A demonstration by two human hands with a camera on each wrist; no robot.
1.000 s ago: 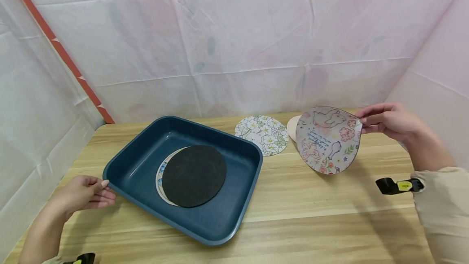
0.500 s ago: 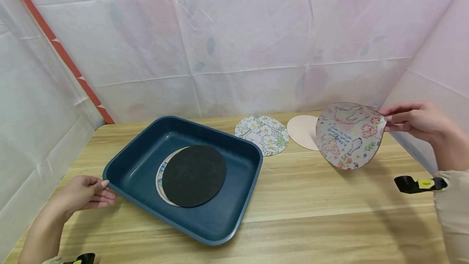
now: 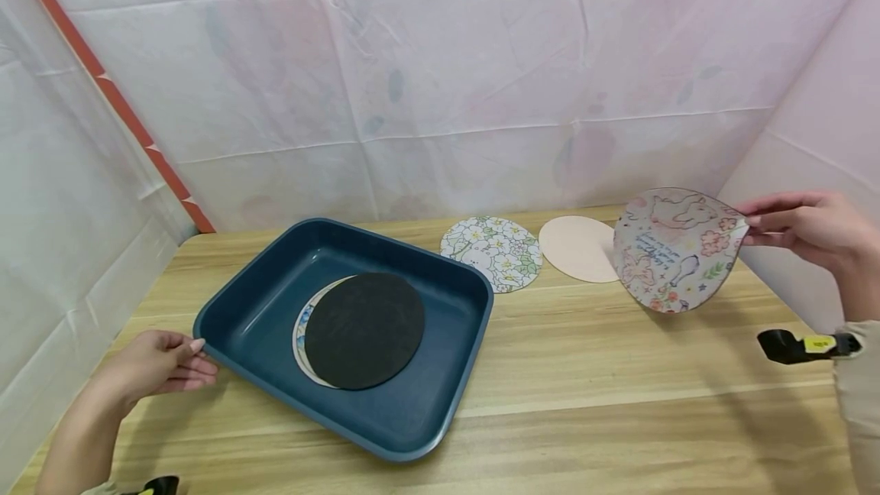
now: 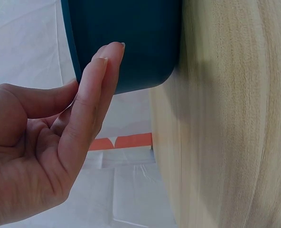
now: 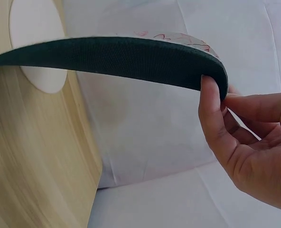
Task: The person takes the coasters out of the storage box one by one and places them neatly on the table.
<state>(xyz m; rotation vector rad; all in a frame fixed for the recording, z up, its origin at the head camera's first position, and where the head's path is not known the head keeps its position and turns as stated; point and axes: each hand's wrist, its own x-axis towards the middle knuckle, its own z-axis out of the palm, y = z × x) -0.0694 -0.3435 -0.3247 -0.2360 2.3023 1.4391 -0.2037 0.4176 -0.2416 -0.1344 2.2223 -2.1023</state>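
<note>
My right hand pinches the edge of a round, thin mat printed with a rabbit, flowers and lettering. The mat bends and hangs above the table's right side; its dark underside shows in the right wrist view. With thumb and fingers, my left hand pinches the near-left corner of a dark blue rectangular pan. Inside the pan lies a black round mat, overlapping a light one with a blue pattern. Behind it on the table are a floral round mat and a plain beige one.
A wood-grain table carries everything. White patterned cloth rises behind it and at both sides, with an orange strip in the left corner. The held mat partly covers the beige one in the head view.
My right hand has moved to the right with the rabbit mat, uncovering more of the beige mat. The left hand and the pan have stayed in place.
</note>
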